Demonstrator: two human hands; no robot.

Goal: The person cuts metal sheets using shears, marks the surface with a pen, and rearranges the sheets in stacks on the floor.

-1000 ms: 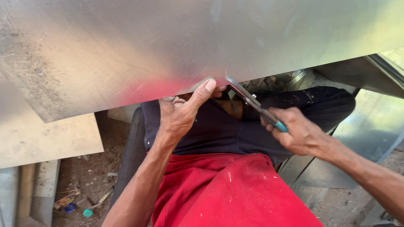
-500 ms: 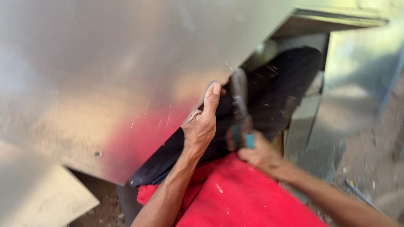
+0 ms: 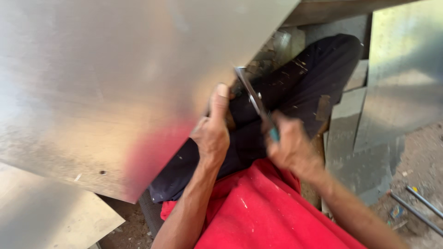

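Observation:
A large shiny metal sheet [image 3: 115, 83] fills the upper left and rests over my lap. My left hand [image 3: 213, 131] grips its near edge, thumb pressed up on the top face. My right hand [image 3: 293, 147] is closed on the blue-green handles of metal snips [image 3: 253, 97], whose blades point up-left and meet the sheet's edge just right of my left thumb. My right hand is blurred. Below are my dark trousers [image 3: 295, 87] and red shirt [image 3: 258, 216].
More metal sheets lean and lie at the right [image 3: 406, 74], and a flat one lies at the lower left [image 3: 46, 216]. Thin metal rods [image 3: 417, 207] rest on the dirt floor at the lower right with small scraps.
The view has swung and the sheet now covers more of the left. Both hands have stayed at the sheet's edge, the snips still at the cut beside my left thumb.

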